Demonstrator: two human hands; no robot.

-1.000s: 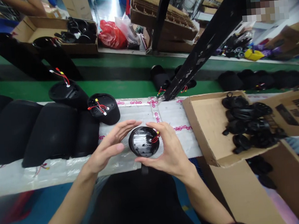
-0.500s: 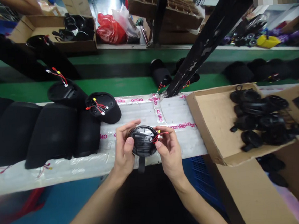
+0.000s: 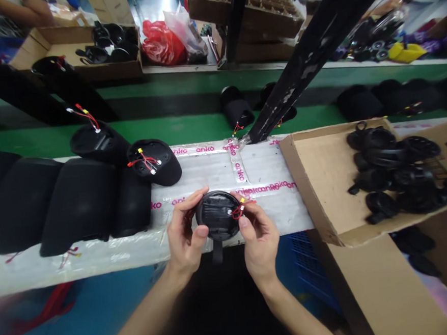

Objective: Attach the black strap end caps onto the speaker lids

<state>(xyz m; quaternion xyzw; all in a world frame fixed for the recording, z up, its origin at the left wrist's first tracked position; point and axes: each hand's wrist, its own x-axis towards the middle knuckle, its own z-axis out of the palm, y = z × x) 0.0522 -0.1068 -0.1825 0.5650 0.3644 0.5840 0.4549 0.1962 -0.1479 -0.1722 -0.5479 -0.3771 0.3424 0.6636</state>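
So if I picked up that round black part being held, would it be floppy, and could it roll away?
The round black part would probably feel stiff, because its rim looks evenly round. Laid on its side, it might roll, since that outline is curved. The thin red wires would likely flop about, as they bend loosely at one side.

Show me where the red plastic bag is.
In the head view, the red bag sits at the top, left of centre, between a cardboard box and a clear bag.

Blue floor, slanting black post
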